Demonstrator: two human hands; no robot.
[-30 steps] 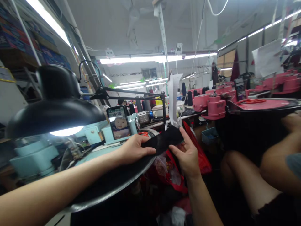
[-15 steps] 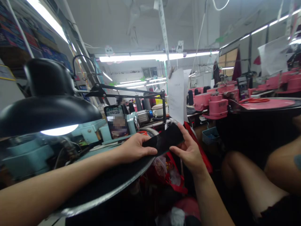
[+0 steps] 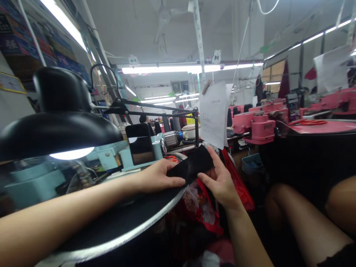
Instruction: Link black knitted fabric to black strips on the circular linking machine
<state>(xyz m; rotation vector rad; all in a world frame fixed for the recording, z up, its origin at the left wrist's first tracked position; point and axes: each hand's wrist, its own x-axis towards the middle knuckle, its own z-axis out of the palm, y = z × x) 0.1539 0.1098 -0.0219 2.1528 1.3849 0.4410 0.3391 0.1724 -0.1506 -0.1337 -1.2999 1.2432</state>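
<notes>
A strip of black fabric (image 3: pixel 194 167) lies stretched over the toothed rim of a round black machine dial (image 3: pixel 130 226). My left hand (image 3: pixel 160 178) rests on the dial and pinches the strip's near end between thumb and fingers. My right hand (image 3: pixel 219 180) grips the strip's far end from the right, fingers curled up behind it and thumb in front. Both forearms reach in from the lower left and bottom centre.
A black desk lamp (image 3: pixel 58 122) glows at the left over a pale blue machine (image 3: pixel 116 155) with a dark phone (image 3: pixel 140 142) propped on it. A white paper sheet (image 3: pixel 214 113) hangs ahead. Red plastic bags (image 3: pixel 205 204) sit below. Pink machines (image 3: pixel 261 128) and another person's bare legs (image 3: pixel 311 218) are at right.
The phone screen has gone dark. The hanging paper has swung to face me. My hands hold the strip much as before, slightly closer together.
</notes>
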